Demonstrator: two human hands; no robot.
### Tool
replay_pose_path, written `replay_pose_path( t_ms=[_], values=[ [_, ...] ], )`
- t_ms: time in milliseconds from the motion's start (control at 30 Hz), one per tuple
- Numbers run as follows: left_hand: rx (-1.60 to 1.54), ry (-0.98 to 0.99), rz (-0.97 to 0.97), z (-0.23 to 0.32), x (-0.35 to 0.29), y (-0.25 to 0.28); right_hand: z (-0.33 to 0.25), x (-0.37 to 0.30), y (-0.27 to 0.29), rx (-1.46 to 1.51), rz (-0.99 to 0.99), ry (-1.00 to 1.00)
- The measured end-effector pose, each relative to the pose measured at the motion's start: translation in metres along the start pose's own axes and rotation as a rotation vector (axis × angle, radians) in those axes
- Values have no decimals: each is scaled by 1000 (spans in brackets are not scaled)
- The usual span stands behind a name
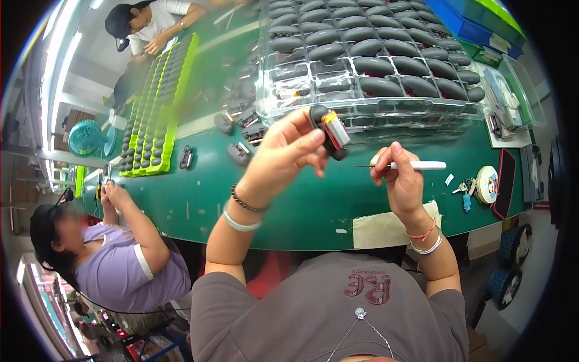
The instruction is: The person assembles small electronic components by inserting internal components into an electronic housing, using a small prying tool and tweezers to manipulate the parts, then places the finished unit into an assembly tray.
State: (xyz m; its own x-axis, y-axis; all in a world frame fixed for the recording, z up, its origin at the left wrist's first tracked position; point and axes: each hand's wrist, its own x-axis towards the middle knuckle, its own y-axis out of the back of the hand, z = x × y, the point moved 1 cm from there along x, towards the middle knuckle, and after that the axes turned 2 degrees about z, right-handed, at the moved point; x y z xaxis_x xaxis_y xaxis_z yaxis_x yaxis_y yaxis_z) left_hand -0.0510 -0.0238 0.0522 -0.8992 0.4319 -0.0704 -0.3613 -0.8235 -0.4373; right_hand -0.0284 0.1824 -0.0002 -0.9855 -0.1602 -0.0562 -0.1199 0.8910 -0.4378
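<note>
My left hand (280, 151) is raised above the table, closed on a dark grey rounded casing with a silver and orange battery-like cell (336, 130) showing in its open side. Just to the right, my right hand (401, 181) pinches a white-handled pick (428, 165), its thin metal tip pointing left toward the casing. Tip and casing are apart. Beyond both hands stands a clear plastic tray (374, 108) filled with rows of similar dark grey casings.
Loose casings (239, 153) lie on the green table (271, 205) to the left. Farther left are a lime-green tray (172, 130) and two people at work. Keys (464, 187), a round tin (487, 184) and a beige sheet (380, 233) lie nearer right.
</note>
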Motion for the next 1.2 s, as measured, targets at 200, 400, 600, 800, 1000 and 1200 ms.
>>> replay_pose_path(
  t_ms=[200, 400, 600, 800, 1000, 1200],
  values=[
    [-237, -80, -19, -34, -23, 2, 14, 4, -2, 37, -19, 68],
    [-259, -53, -76, -67, -8, 2, 10, -16, 1, -78, 172, 111],
    [-276, -193, -27, -70, -12, 17, -2, -11, -15, -374, -44, 377],
    [-108, -282, 3, -80, -3, 17, 0, -7, -2, -319, 18, 355],
    [267, -335, 32, -56, -16, 9, 0, -14, 3, -104, 15, 199],
    [256, -235, 184, -62, -14, 18, 1, 1, -4, 75, -2, 245]
  ],
)
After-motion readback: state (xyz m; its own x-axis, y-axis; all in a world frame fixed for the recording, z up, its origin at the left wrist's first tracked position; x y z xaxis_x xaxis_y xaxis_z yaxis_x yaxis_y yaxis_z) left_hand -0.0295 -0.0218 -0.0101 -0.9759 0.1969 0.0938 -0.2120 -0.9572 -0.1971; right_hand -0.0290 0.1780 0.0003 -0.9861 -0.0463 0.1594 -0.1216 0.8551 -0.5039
